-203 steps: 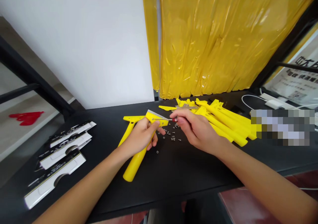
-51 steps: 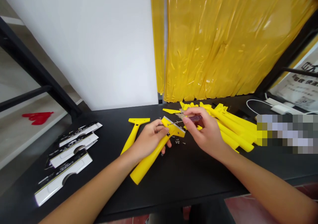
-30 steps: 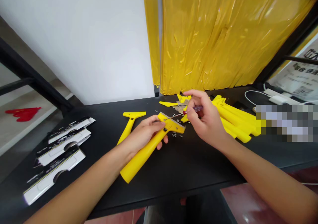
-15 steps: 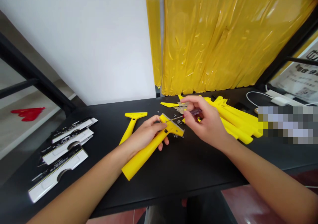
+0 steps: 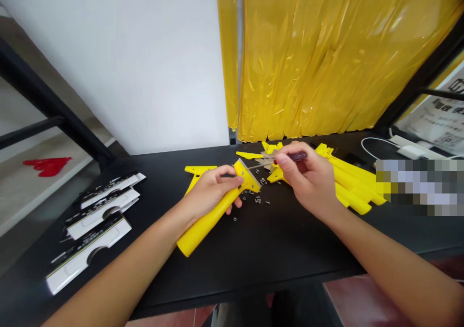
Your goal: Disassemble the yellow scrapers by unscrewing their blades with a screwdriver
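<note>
A yellow moulded-plastic scraper (image 5: pixel 206 229) is gripped by the left hand (image 5: pixel 212 191) over the matte black tabletop (image 5: pixel 253 254); a slim steel screwdriver with a dark red handle (image 5: pixel 296 156) is pinched by the right hand (image 5: pixel 308 182), its tip at the scraper's head, small steel screws (image 5: pixel 258 200) scattered just below.

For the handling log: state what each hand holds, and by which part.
Left hand: a yellow plastic scraper, by the handle just below its head. Right hand: a screwdriver, by its dark red handle.

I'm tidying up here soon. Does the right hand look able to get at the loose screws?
Probably yes: the right hand sits just beside the loose screws, with nothing between them. It holds a screwdriver, though, so that would likely need setting down first.
</note>
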A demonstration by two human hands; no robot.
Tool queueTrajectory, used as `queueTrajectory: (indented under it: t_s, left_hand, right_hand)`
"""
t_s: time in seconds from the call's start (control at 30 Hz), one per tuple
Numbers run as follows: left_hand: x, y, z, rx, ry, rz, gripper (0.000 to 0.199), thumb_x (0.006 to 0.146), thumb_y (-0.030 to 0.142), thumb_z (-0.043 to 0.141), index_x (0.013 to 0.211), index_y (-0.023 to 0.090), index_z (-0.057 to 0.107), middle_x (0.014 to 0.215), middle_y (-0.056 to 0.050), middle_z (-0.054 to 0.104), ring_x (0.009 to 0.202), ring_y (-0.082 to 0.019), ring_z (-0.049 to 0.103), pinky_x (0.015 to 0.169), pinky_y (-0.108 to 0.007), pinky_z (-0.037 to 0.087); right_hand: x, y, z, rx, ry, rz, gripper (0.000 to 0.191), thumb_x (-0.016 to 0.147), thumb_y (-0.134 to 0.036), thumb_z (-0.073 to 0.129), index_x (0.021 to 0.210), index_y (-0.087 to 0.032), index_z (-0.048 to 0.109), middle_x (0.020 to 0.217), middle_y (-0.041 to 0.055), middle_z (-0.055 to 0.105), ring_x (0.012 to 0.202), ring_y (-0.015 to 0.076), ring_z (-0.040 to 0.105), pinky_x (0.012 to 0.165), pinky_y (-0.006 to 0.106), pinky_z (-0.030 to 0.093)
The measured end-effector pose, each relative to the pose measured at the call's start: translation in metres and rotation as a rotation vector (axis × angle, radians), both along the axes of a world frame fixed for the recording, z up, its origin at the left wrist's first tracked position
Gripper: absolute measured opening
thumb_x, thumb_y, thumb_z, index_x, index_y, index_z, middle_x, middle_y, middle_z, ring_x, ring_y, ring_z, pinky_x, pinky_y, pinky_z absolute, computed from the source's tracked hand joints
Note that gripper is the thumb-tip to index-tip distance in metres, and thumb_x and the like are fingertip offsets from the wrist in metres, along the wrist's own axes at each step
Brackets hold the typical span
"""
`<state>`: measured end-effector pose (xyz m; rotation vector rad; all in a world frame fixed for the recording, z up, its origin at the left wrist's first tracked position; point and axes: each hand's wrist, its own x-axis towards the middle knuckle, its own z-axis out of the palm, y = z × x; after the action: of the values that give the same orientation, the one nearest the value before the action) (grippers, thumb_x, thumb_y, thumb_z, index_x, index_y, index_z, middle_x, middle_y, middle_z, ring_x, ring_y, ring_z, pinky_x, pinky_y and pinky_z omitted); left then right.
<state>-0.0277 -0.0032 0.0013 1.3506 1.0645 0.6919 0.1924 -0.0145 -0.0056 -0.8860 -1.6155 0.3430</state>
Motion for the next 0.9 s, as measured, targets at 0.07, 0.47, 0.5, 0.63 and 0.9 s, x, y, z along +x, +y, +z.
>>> queueTrajectory:
  t_s: [0.07,0.47,0.5,0.63,0.9]
  left_hand:
    - [-0.002,0.0,-0.001,0.089,0.013,0.038,0.021,0.091,0.036,0.067,0.098,0.021,0.054,0.071,-0.002,0.071,0.051,-0.015,0.065,0.043,-0.022,0.048]
    - [-0.011,-0.005,-0.007,1.15,0.514,0.126,0.02,0.093,0.021,0.065,0.11,0.026,0.073,0.124,-0.004,0.073,0.111,-0.023,0.069,0.094,-0.035,0.055]
    - [-0.01,-0.005,-0.009,1.179,0.54,0.107,0.02,0.093,0.02,0.064,0.11,0.026,0.073,0.126,-0.004,0.072,0.112,-0.023,0.069,0.095,-0.035,0.054]
    - [-0.007,-0.009,-0.012,1.176,0.692,0.041,0.018,0.097,0.025,0.059,0.111,0.026,0.071,0.134,-0.004,0.067,0.106,-0.024,0.071,0.087,-0.035,0.054]
    - [-0.006,-0.012,-0.014,1.262,0.93,0.011,0.024,0.102,0.033,0.049,0.111,0.027,0.071,0.137,-0.005,0.065,0.094,-0.023,0.072,0.065,-0.03,0.047]
  right_hand:
    - [-0.001,0.0,0.0,-0.013,0.132,-0.01,0.014,0.096,-0.035,0.063,0.091,-0.022,0.063,0.075,-0.0012,0.061,0.057,0.0101,0.051,0.052,0.026,0.042]
    - [-0.002,0.0,-0.002,0.211,0.261,0.001,0.014,0.099,-0.034,0.058,0.092,-0.023,0.061,0.075,-0.001,0.059,0.053,0.0099,0.052,0.047,0.027,0.04]
    - [-0.001,0.0,-0.004,0.21,0.207,-0.005,0.014,0.099,-0.034,0.058,0.091,-0.023,0.061,0.075,-0.0009,0.059,0.055,0.0101,0.052,0.049,0.027,0.04]
    - [0.001,-0.002,-0.005,0.153,0.011,-0.056,0.015,0.099,-0.034,0.057,0.089,-0.023,0.059,0.07,-0.002,0.057,0.056,0.0106,0.05,0.053,0.027,0.04]
    - [0.001,-0.004,-0.004,0.132,-0.085,-0.046,0.016,0.101,-0.035,0.055,0.089,-0.024,0.058,0.074,-0.0011,0.061,0.06,0.0119,0.054,0.055,0.028,0.042]
